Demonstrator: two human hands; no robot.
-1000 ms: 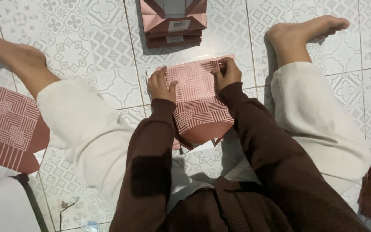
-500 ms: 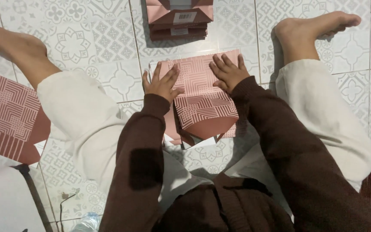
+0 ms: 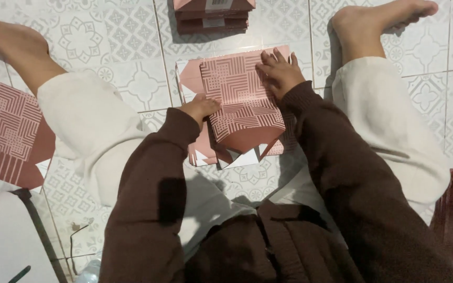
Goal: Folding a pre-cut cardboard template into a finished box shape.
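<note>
A floor of patterned grey-white tiles (image 3: 127,57) is seen from above, with two outstretched legs in pale trousers framing the work. Between them a pink paper bag with a white line pattern (image 3: 242,99) is laid flat on a few more folded sheets, its long axis running away from the body, its plain base fold towards the lap. More patterned flat sheets (image 3: 9,133) are spread at the far left, and a small stack of folded bags (image 3: 213,15) is set beyond the worked one. The right hand (image 3: 280,73) is pressed open-palmed on the bag's far right corner, nothing grasped. The left hand (image 3: 201,109) is held at the bag's left edge, fingers curled against it; whether the edge is pinched cannot be told.
</note>
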